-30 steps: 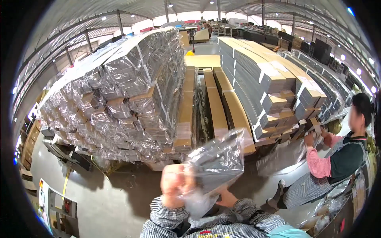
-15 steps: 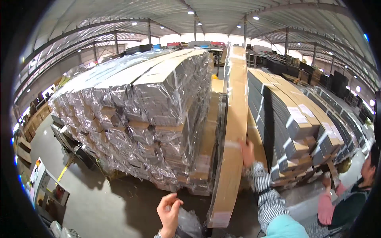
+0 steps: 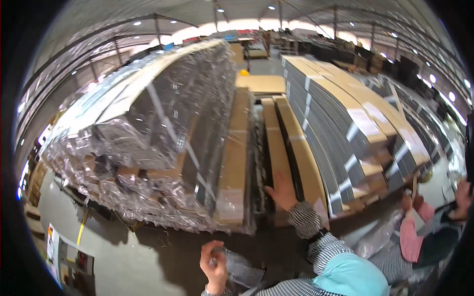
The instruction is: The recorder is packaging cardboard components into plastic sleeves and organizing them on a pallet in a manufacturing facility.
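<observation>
Your right hand [image 3: 285, 195], fingers apart, hangs over long bundles [image 3: 275, 148] between stacks [image 3: 321, 113]; your left hand [image 3: 214, 266] curls beside clear film [image 3: 248, 272], its grip impossible to tell. The bundles look heavy and stiff, best held near both ends; the film, soft and slippery, by its edge. Grey floor [image 3: 123, 266] lies below, a metal roof [image 3: 247, 11] overhead.

The right hand [image 3: 283, 196] was bare. Behind its fingers [image 3: 282, 183], past the wrist, sat a gathered cuff [image 3: 304, 220] in small black-and-white check, then a dark band [image 3: 317, 235], more checked sleeve [image 3: 330, 251] and, farthest back, plain aqua cloth [image 3: 353, 276]. Below the left hand's [image 3: 214, 266] fingers, also bare, showed a sliver of matching checked fabric [image 3: 212, 292].
</observation>
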Available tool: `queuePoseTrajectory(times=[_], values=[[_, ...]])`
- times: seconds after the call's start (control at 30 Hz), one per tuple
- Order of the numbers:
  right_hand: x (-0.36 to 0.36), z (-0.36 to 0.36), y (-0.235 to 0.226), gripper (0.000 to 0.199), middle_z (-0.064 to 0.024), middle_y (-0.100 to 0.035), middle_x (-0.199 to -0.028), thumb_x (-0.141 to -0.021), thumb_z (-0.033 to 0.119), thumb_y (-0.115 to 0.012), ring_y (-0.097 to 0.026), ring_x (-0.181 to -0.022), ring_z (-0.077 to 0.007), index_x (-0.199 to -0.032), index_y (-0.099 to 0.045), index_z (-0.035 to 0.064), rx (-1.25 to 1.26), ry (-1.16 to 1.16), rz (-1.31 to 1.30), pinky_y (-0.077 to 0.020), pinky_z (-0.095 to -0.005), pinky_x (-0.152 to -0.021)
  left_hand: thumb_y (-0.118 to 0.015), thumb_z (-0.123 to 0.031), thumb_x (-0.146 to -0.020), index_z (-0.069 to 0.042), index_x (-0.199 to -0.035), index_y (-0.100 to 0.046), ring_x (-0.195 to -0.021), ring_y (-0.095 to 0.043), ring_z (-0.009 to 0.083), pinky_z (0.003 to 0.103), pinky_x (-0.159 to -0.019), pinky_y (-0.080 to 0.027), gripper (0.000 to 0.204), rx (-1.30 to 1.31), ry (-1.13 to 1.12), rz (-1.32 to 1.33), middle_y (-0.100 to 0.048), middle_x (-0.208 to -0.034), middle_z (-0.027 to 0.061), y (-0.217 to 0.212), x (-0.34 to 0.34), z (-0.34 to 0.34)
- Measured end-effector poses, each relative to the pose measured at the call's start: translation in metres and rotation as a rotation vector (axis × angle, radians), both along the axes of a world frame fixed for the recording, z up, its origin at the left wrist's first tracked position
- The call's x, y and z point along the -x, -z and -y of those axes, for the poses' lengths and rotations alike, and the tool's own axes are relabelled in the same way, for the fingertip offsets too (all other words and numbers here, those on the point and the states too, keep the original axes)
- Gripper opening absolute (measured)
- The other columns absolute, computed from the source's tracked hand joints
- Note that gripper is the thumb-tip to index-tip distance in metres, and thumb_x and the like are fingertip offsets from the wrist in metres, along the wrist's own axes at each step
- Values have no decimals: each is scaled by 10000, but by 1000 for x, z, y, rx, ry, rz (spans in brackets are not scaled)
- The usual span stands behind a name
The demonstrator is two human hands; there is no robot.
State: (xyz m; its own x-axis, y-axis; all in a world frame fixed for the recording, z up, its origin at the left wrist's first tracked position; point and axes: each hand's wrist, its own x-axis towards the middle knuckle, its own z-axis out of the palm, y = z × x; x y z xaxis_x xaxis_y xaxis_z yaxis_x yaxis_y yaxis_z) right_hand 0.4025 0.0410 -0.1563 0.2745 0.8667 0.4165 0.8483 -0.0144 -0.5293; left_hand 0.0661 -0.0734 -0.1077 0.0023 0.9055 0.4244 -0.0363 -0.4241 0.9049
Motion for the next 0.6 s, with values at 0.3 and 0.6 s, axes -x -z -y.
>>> queuePoseTrajectory(times=[0.3, 0.6], values=[[0, 205, 20, 865, -215, -162, -1579, -770, 315, -760, -322, -1316, -458, -1503, -322, 170, 400, 496, 152, -352, -643, -964, -520, 42, -930, -10, -1200, -578, -645, -459, 13, 170, -559, -374, 281, -11, 134, 29, -659, -1091, 47, -31, -36, 30], [86, 312, -21, 796, -201, -420, -1471, -830, 370, -745, -399, -1360, -329, -1441, -392, 0, 109, -107, -183, -333, -441, -1115, -556, 30, -938, -34, -1231, -583, -621, -415, 8, 170, -528, -329, 302, 165, 369, 386, -669, -1093, 66, -62, -30, 90]])
